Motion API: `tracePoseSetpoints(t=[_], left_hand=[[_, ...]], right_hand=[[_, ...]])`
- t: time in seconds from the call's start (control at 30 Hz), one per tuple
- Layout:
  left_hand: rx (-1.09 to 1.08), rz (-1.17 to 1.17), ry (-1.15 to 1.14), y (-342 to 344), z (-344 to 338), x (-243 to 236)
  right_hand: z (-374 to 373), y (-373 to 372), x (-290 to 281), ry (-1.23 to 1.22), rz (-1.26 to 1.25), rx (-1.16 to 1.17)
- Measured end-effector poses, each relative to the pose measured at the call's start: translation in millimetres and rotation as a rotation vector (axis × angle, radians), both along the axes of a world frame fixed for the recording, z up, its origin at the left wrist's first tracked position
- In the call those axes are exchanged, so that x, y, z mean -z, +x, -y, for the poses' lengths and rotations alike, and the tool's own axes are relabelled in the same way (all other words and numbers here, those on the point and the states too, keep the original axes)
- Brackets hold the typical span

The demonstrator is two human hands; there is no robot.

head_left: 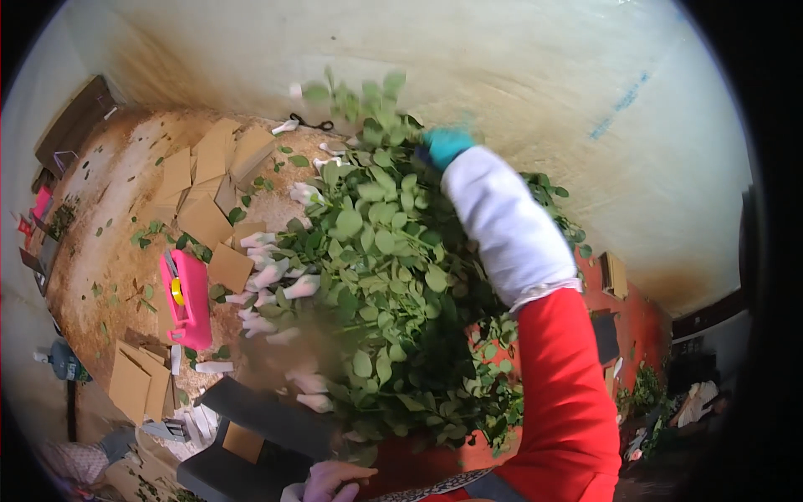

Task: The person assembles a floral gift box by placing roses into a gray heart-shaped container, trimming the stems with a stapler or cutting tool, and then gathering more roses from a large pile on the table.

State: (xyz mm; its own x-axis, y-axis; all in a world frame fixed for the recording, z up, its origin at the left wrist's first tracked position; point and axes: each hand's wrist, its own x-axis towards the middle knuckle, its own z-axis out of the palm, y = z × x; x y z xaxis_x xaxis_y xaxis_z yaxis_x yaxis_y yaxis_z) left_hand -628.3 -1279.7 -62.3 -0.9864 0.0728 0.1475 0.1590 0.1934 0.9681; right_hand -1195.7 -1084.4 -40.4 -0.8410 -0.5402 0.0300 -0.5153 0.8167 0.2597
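A large heap of leafy green rose stems (385,251) fills the middle, with several pale buds in white sleeves (272,272) along its left side. At the far side of the heap, my right hand (449,146), in a teal glove, is closed on a leafy rose stem (368,105). That stem reaches left along the wall, a pale bud at its tip; leaves and blur partly cover the fingertips. Low in the view, my left hand (333,481) looks pale lavender. Its visible fingers are slightly bent and apart, with nothing seen in them; the lower edge cuts it off.
Left of the heap stand a pink tape dispenser (194,297) with yellow tape and scattered cardboard pieces (205,180). Black-handled scissors (314,124) lie near the pale wall (544,75). A dark grey chair-like object (272,427) is near me. A brown blur covers some buds.
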Motion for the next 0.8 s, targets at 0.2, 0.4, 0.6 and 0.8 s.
tracePoseSetpoints(t=[0.2,0.4,0.6,0.8], left_hand=[[-0.062,-0.155,-0.019,-12,6,11],[0.022,0.001,0.085,-28,5,6],[0.056,0.034,0.066,-35,6,3],[0.03,0.081,0.045,-24,9,-4]], right_hand=[[27,-31,113,0.119,0.172,0.296],[4,-50,30,0.123,-0.088,0.15],[-33,-95,75,-0.013,0.295,0.196],[-15,-68,102,0.006,0.205,0.285]])
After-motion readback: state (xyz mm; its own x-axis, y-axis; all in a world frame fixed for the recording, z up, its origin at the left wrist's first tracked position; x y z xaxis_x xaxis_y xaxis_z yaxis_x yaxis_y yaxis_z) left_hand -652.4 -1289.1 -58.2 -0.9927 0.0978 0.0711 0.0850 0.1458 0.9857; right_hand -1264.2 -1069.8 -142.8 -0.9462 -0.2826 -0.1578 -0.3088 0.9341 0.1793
